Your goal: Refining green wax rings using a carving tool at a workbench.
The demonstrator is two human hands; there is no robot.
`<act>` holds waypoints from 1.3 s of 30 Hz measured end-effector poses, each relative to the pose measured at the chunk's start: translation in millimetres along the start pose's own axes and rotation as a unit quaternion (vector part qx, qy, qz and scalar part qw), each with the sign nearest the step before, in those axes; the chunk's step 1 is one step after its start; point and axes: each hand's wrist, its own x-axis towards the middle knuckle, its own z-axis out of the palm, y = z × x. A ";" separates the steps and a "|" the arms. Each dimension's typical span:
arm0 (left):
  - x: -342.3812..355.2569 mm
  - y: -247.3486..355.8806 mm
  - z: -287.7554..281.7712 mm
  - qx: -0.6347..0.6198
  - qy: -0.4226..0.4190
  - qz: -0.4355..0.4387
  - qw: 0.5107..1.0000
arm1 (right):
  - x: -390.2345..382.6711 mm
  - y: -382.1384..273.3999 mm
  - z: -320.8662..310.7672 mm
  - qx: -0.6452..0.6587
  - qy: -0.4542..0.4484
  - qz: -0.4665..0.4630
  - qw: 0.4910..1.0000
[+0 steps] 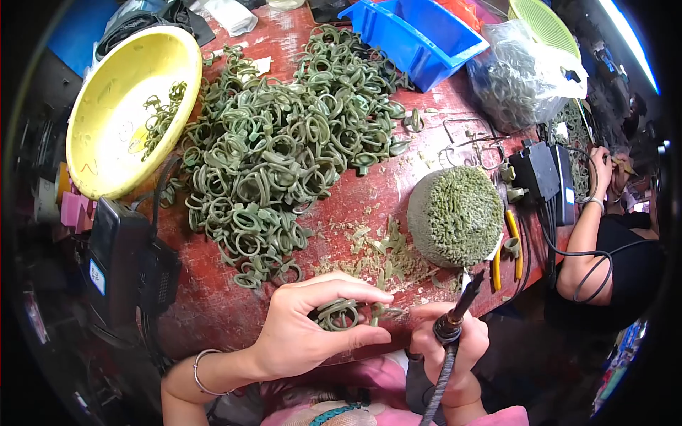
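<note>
My left hand (295, 334) is curled around a few green rings (337, 314), which look like wax. Beside its fingertips is a small green piece (379, 312); whether the fingers pinch it I cannot tell. In my right hand (465, 355) is a corded hot pen (449, 325), like a soldering iron, its dark tip pointing up and away. A grey cord runs down from it. Both hands are at the table's near edge. Past them lies a big heap of green rings (284, 142). A round block (458, 216) with a rough green top stands beyond my right hand.
Green scraps (383, 255) litter the red table (341, 213). A yellow basin (85, 142) stands left, above a black box (114, 263). Farther right are a blue bin (419, 35), a bag of rings (511, 85), yellow-handled pliers (497, 263) and a co-worker's arm (586, 241).
</note>
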 end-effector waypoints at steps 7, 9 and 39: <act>3.3 -2.3 2.4 -0.007 0.024 0.005 1.000 | -22.2 15.4 -5.3 -0.061 0.015 0.028 0.998; 6.6 -2.9 2.7 -0.003 0.028 0.023 0.999 | -14.2 11.5 -14.0 -0.020 0.055 0.031 0.998; -3.3 0.1 -3.9 0.025 0.136 0.027 0.990 | 52.4 -13.1 -16.9 -0.055 -0.091 -0.172 0.979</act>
